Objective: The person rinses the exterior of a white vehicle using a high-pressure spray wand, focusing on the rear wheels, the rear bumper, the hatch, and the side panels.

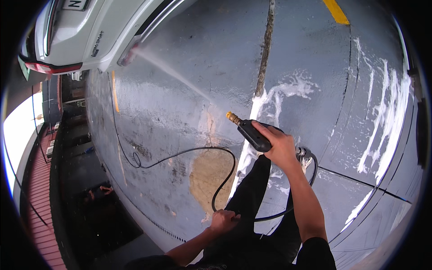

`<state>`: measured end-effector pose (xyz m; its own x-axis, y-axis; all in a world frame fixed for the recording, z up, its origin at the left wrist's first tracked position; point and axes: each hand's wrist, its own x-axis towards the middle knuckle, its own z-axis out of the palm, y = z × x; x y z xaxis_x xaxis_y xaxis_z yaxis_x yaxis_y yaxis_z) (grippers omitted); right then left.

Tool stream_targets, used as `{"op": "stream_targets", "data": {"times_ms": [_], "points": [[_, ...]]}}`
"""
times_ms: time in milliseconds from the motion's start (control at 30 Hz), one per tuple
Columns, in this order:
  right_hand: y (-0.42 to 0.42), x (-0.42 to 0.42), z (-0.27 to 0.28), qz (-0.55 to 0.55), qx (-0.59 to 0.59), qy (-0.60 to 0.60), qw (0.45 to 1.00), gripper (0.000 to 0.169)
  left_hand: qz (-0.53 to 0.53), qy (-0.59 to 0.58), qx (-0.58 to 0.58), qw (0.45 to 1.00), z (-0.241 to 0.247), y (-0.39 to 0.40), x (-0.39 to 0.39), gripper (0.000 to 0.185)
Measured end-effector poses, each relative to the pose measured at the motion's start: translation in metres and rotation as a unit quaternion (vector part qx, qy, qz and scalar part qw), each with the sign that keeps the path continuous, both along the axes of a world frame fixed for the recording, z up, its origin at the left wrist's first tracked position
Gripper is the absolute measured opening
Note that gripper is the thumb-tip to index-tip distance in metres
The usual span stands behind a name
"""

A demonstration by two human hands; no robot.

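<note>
My right hand (pixel 278 145) grips a black pressure-washer spray gun (pixel 254 135) with a brass coupling and yellow nozzle tip (pixel 229 115). A jet of water runs from the nozzle to the red lamp (pixel 128 55) low on a white car's rear bumper (pixel 111 47). The black hose (pixel 314 168) joins the gun near my right wrist, loops down past my legs and curves over the wet floor. In front of my lap, my left hand (pixel 225 220) is closed around the hose where it passes; part of that grip is hidden by the fingers.
White foam (pixel 388 128) streaks the grey painted floor (pixel 168 118) at the right and along a drain channel (pixel 266 50). The hose has a small loop (pixel 136 160) on the floor. Another person (pixel 99 193) is in the dark area at the left. A parked car (pixel 77 75) stands far off.
</note>
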<state>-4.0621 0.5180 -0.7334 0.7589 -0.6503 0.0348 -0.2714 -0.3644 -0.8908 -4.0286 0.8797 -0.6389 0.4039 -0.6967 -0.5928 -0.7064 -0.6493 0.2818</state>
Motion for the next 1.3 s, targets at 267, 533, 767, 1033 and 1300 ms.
{"op": "stream_targets", "data": {"times_ms": [267, 533, 767, 1033, 1300], "points": [[0.018, 0.06, -0.154, -0.012, -0.061, -0.03, 0.998, 0.086, -0.058, -0.087, -0.179, 0.978, -0.146, -0.059, 0.128, 0.039], [0.008, 0.16, -0.306, 0.034, -0.087, -0.058, 0.994, 0.093, -0.102, -0.184, -0.304, 0.929, -0.269, -0.097, 0.185, 0.046], [-0.008, 0.22, -0.381, -0.02, -0.094, -0.161, 0.982, 0.091, -0.116, -0.253, -0.339, 0.899, -0.323, -0.107, 0.207, 0.045], [-0.016, 0.247, -0.404, -0.121, -0.013, -0.209, 0.97, 0.091, -0.116, -0.303, -0.345, 0.881, -0.342, -0.113, 0.207, 0.046], [-0.075, 0.218, -0.406, -0.239, 0.006, -0.274, 0.932, 0.075, -0.132, -0.328, -0.347, 0.869, -0.348, -0.124, 0.193, 0.047]]}}
